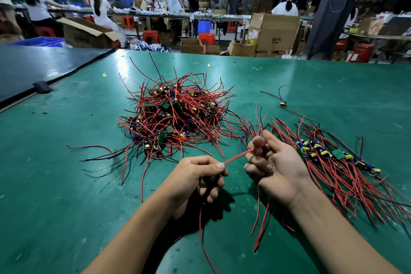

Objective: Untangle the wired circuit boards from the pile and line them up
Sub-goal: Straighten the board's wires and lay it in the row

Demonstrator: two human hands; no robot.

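Observation:
A tangled pile of small circuit boards with red and black wires (175,115) lies on the green table (55,184), ahead of my hands. To the right, a row of sorted boards (338,155) lies side by side, wires trailing toward me. My left hand (198,180) is closed around a small dark board and pinches its red wires. Those red wires (236,157) run taut to my right hand (273,167), which grips them between thumb and fingers. More red wires hang below both hands.
One lone wired board (283,103) lies far right of the pile. A dark mat (33,66) covers the table's left rear corner. Beyond the table's far edge stand cardboard boxes (273,31), red stools and several people at benches.

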